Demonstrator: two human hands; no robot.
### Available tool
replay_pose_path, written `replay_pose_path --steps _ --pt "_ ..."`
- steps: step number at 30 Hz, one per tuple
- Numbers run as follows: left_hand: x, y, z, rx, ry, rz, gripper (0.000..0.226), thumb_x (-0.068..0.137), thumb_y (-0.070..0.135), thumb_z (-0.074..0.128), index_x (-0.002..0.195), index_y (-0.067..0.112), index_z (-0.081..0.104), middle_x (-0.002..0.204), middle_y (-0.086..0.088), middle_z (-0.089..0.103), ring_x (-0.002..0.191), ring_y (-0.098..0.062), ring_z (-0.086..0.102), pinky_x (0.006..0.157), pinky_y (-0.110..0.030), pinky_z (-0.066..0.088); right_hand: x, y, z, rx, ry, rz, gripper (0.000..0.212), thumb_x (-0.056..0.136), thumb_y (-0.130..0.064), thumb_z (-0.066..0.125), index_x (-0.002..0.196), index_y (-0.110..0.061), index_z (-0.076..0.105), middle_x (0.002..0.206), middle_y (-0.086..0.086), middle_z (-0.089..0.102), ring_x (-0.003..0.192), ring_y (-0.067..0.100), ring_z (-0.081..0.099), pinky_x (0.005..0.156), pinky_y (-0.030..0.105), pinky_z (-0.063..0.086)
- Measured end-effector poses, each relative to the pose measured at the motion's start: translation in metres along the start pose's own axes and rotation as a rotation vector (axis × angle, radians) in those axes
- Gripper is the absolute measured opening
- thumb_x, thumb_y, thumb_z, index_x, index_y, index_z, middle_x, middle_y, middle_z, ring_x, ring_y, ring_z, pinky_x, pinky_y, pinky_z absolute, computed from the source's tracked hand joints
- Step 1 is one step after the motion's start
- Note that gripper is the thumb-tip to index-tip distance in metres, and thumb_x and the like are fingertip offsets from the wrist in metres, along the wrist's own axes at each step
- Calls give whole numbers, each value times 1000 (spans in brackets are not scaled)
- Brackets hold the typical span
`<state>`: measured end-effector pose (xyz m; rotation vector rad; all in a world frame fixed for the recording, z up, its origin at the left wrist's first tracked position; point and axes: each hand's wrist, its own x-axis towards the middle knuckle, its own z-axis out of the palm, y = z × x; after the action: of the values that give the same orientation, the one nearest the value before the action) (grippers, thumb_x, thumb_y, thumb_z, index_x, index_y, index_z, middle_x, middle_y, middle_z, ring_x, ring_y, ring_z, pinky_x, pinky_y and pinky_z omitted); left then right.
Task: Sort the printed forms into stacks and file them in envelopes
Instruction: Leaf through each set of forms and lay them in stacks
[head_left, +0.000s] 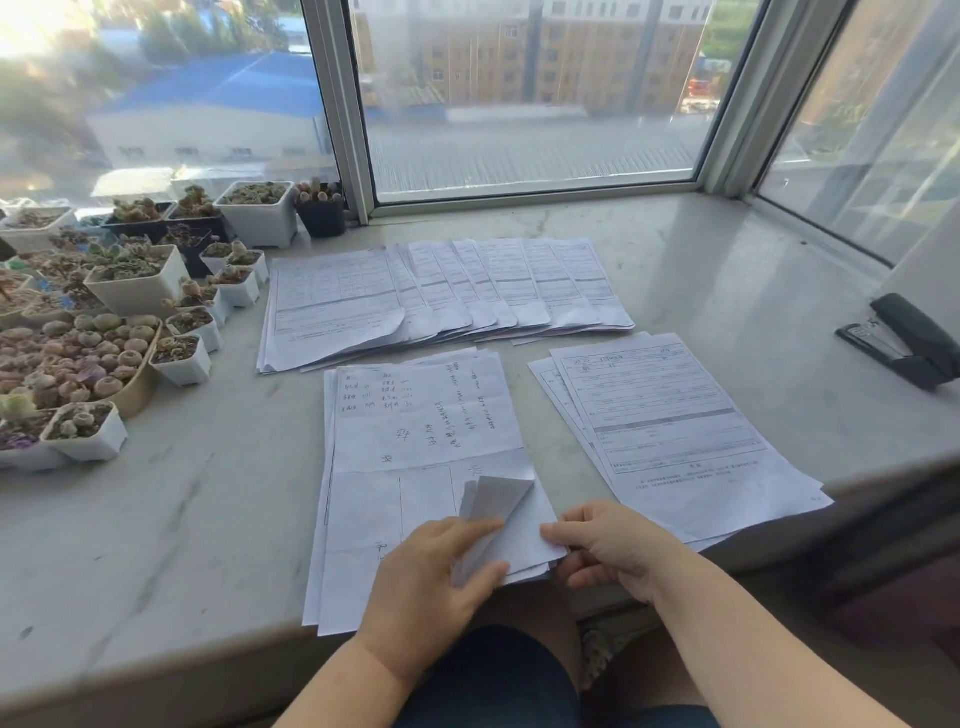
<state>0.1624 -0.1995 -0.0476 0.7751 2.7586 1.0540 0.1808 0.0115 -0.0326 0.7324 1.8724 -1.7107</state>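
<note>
Three groups of printed forms lie on a marble windowsill (156, 519). A near stack (415, 426) with handwriting on top sits in front of me. My left hand (431, 577) pinches the top sheet's folded-up lower right corner (493, 499) between thumb and fingers. My right hand (608, 545) pinches the stack's right edge beside it. A second stack of forms (670, 431) lies to the right. A fanned row of forms (441, 296) spreads across the back. No envelope is in view.
Many small pots of succulents (114, 322) crowd the sill's left side. A black stapler (904, 340) sits at the far right. Window frames (348, 114) close off the back. The sill's front edge runs just under my wrists.
</note>
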Motion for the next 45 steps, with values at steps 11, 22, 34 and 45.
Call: replay_pose_path --steps 11,22,34,45 --pt "-7 1 -6 7 -35 45 62 90 21 54 137 54 31 112 13 62 101 -8 57 82 -9 38 1 -6 2 -496 328 -208 17 82 -25 70 71 -17 60 66 -5 61 59 11 57 56 23 46" --pt "15 19 -3 393 40 521 58 42 10 93 96 20 75 101 5 73 88 -16 70 70 -24 57 -15 -15 0 42 90 -116 22 93 -3 52 90 -16 69 93 1 74 81 13 68 61 20 50" --pt "55 37 -19 184 31 162 75 71 71 63 135 36 47 151 14 25 145 -12 16 118 -33 10 -31 -8 -96 439 198 -305 22 99 -18 52 106 -7 69 102 10 75 90 23 72 78 37 58" --pt "123 103 54 211 29 227 45 96 18 45 139 32 45 138 16 51 123 -11 52 92 -25 44 -44 -4 -232 474 720 -323 34 102 -32 40 99 -8 65 75 8 72 60 18 64 57 26 52"
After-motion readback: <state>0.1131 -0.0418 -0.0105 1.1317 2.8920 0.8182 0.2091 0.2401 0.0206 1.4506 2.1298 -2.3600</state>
